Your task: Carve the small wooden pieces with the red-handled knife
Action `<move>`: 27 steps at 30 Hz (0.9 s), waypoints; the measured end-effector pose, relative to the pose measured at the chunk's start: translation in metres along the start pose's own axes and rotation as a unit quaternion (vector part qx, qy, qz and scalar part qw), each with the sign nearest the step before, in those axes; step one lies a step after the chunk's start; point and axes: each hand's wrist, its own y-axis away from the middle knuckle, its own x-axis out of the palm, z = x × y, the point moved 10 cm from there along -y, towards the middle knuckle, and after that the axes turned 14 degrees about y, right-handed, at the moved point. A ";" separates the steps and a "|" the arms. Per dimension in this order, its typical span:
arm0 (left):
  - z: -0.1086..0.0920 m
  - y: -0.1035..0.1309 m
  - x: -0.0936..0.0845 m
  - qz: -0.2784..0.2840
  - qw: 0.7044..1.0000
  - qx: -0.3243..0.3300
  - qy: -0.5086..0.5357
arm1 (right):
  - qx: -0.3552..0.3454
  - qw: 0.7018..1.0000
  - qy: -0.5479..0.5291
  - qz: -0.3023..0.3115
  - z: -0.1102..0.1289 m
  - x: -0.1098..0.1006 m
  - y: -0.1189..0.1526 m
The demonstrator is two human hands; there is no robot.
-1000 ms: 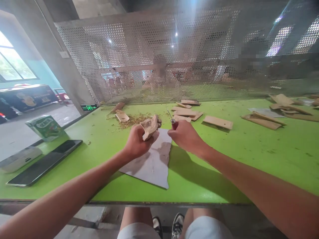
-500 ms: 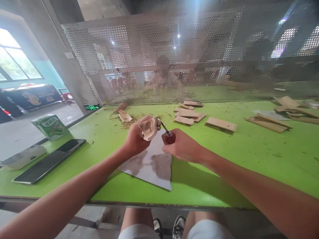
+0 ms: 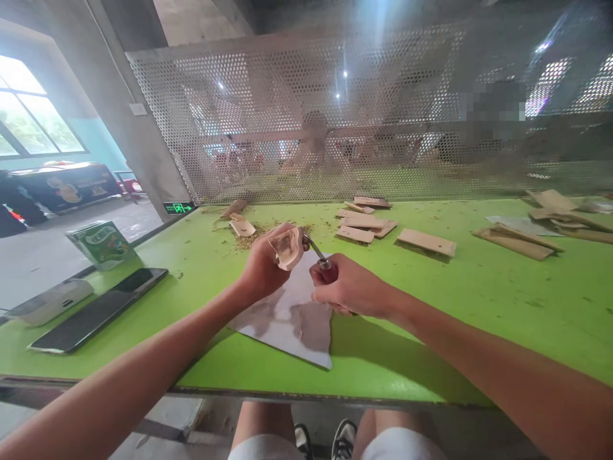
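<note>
Above a glossy lime-green surface (image 3: 431, 300), both hands raised over a pale sheet of paper (image 3: 292, 313) with a ragged lower edge. Left hand (image 3: 263, 265): fingers wrapped around a pale, rough-cut wooden piece (image 3: 287, 246), hollowed and curved like a spoon bowl, held off the surface. Right hand (image 3: 347, 287): fingers closed around the dark red handle of a carving tool (image 3: 320, 255); its thin, bent metal shank reaches up-left and its tip meets the wooden piece.

Behind the hands, a scatter of fine tan shavings (image 3: 253, 235). Flat rectangular wooden blanks (image 3: 364, 223) lie stacked and loose farther back, smooth and light brown. At the left edge, a black glossy tablet (image 3: 98, 310), a white oblong case (image 3: 48, 300), a green carton (image 3: 103, 244). Perforated metal screen (image 3: 335, 115) bounds the far side.
</note>
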 end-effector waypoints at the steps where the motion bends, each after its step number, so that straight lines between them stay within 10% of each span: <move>1: -0.002 0.000 -0.002 -0.005 1.000 0.008 -0.013 | 0.005 1.000 -0.014 0.012 -0.003 0.002 0.000; 10: -0.022 0.000 -0.006 -0.004 0.986 0.105 -0.131 | 0.089 0.928 -0.272 0.240 -0.002 0.044 0.015; 23: -0.032 0.002 -0.007 -0.007 0.936 0.163 -0.311 | 0.090 0.888 -0.342 0.292 -0.001 0.053 0.016; 27: -0.037 0.003 -0.007 -0.007 0.929 0.173 -0.327 | 0.104 0.918 -0.286 0.255 -0.007 0.047 0.015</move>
